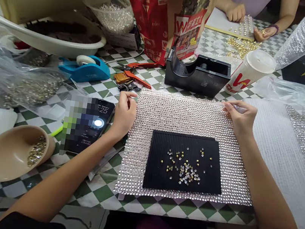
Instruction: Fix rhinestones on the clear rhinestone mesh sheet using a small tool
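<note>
A rhinestone sheet (134, 157) lies flat on the checked tablecloth in front of me. On it rests a black ridged board (157, 176) with loose clear and gold rhinestones (188, 173) scattered over its middle. My left hand (125, 112) is curled at the sheet's upper left edge; whatever its fingers hold is hidden. At the upper right edge my right hand (241, 116) pinches the sheet's rim between thumb and fingers.
A phone (96, 121) and a tan bowl (6, 150) of rhinestones lie left. Behind are a blue tape dispenser (86, 68), red-handled pliers (137, 78), a black tape dispenser (197, 73) and a paper cup (250, 71). Across the table a co-worker's hands (236, 12) handle gold pieces.
</note>
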`<state>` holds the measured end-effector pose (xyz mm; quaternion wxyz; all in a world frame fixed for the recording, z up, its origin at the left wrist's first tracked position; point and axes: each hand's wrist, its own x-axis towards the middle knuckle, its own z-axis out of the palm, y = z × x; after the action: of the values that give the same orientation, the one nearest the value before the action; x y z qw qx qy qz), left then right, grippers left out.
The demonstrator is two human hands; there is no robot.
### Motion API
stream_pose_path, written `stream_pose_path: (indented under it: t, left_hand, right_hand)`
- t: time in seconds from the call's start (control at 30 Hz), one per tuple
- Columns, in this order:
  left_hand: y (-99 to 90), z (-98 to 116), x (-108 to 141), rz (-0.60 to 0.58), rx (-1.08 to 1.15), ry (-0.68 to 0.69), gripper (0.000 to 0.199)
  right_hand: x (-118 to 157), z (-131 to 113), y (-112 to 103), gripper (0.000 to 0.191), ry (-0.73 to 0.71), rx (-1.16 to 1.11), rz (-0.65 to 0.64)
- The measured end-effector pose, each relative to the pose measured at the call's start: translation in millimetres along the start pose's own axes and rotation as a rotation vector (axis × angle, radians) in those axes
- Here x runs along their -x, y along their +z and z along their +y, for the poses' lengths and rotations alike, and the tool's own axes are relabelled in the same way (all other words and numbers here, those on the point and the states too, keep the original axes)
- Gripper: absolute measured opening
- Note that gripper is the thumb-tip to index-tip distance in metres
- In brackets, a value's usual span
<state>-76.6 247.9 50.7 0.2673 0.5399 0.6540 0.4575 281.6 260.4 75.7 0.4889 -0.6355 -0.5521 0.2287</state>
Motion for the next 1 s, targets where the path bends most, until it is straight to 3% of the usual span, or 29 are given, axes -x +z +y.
stream_pose_path:
  t: [0.7, 1.0]
  left_hand:
    - [0.3, -0.7, -0.1, 0.001, -0.001, 0.002, 0.013]
    - [-0.1, -1.5, -0.5, 0.002, 0.004, 0.003, 0.011]
  right_hand:
    - [-0.5, 1.3, 0.0, 0.013, -0.011, 0.018, -0.034]
    - [1.3, 1.0, -4.3, 0.014, -0.006, 0.047, 0.03]
